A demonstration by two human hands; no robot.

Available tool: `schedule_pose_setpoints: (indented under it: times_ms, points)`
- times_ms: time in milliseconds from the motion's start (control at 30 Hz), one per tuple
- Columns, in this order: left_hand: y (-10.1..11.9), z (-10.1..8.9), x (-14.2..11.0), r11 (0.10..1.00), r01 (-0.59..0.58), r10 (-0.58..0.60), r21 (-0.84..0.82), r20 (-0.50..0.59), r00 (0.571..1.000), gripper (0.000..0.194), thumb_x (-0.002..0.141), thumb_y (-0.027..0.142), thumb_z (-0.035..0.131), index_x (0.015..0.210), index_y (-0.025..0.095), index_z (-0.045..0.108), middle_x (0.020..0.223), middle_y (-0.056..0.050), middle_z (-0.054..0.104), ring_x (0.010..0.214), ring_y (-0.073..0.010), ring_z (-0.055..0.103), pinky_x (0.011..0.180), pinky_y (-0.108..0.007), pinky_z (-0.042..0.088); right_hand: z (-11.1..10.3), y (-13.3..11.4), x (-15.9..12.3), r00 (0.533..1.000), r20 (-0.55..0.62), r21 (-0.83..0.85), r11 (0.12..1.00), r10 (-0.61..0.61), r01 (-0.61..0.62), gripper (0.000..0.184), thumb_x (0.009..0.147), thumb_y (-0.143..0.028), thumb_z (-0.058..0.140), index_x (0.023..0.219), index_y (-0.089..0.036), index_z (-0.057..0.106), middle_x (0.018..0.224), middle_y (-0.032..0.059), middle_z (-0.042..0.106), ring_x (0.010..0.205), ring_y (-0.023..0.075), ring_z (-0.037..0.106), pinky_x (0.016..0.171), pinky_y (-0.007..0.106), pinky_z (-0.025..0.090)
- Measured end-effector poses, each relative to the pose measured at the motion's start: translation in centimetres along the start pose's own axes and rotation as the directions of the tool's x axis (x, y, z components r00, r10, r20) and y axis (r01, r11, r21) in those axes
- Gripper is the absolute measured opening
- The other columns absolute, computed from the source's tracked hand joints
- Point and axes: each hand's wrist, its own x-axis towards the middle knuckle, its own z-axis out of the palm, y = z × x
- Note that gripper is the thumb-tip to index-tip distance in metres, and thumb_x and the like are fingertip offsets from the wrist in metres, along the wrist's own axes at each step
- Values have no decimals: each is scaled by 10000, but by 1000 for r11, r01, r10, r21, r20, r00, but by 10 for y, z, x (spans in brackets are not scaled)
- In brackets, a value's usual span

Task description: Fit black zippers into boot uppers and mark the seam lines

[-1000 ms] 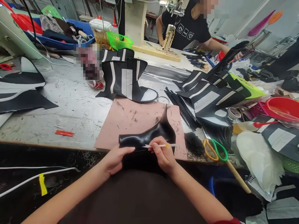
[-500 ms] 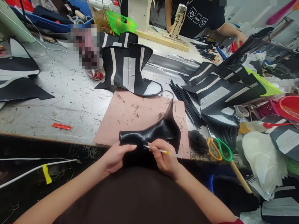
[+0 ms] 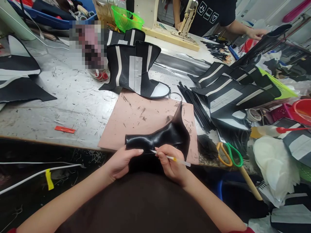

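A glossy black boot upper lies across the pink board at the table's front edge. My left hand grips its near edge, thumb on top and the other fingers hidden beneath. In my right hand is a slim pen with a white tip, a yellow band and a clear end. Its tip touches or nearly touches the upper's near edge, just right of my left thumb. The upper's lower part hangs in shadow near my lap.
Boot uppers with white strips stand behind the board and at right. Black strips, scissors and a wooden handle lie to the right. An orange-red piece lies left. Across the table, a person is beside a machine.
The view has shifted slightly. Both hands keep nearly the same hold, with the pen tip still at the upper's edge. The other person's hand at right has risen a little.
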Motion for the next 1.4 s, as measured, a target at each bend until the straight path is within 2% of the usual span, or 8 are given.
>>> schedule_pose_setpoints:
  times_ms: [567,800,967,1400]
  points:
    - [1,1,-1,1000,3,-3,0,-14,1000,299,559,189,740,844,129,675,855,-82,700,941,-290,608,872,-395,435,-1,-3,2,1000,-4,-2,1000,-1,1,135,841,-141,421,775,-194,525,667,29,582,640,142,586,632,285,526]
    - [-1,-1,1,999,-26,27,-18,59,998,306,593,181,715,892,131,674,911,-83,696,956,-279,606,905,-390,427,-2,-4,2,1000,13,6,1000,-18,18,138,830,-118,422,759,-198,510,635,21,562,605,133,566,663,300,538]
    - [-1,0,1,1000,-22,22,-8,28,999,290,580,183,721,860,129,673,910,-85,696,979,-287,596,935,-407,404,-3,-5,2,1000,20,6,1000,-23,23,139,826,-112,419,758,-197,504,622,15,550,592,129,557,685,310,547]
    - [-1,0,0,1000,-22,22,-9,31,999,317,597,181,712,905,124,666,902,-86,698,970,-286,601,915,-402,420,-3,-5,2,998,24,35,998,-56,55,138,810,-85,428,758,-182,511,615,9,547,571,114,543,734,316,551]
